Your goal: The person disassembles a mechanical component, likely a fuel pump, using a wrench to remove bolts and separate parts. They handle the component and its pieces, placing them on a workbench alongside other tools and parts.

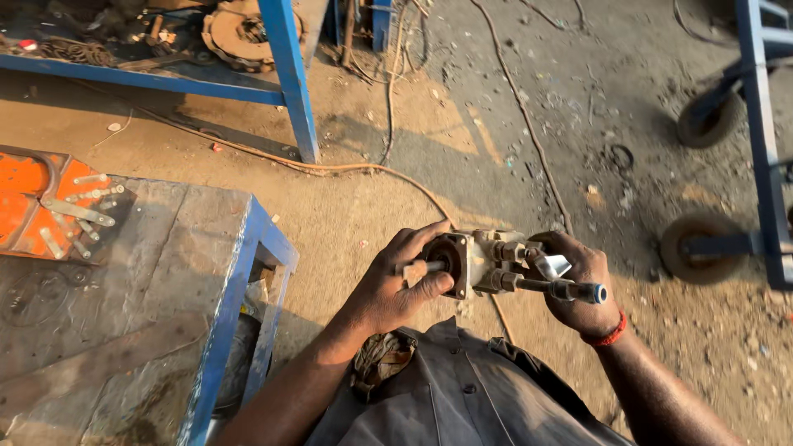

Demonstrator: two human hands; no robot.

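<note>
A greasy metal pump-like part point(477, 263) with a round flange, a short shaft and bolt heads is held above the dirt floor in front of my chest. My left hand point(400, 281) grips its flange end, fingers wrapped around the rim. My right hand point(583, 281) holds a slim tool with a blue-tipped handle point(570, 290) against the bolts on the part's other end. A red thread band circles my right wrist.
A blue-framed steel worktable point(223, 272) stands at the left, with an orange tray of bolts and wrenches point(49, 211). A blue rack with a clutch plate point(239, 37) is behind. A blue wheeled cart point(764, 182) stands right. Cables cross the floor.
</note>
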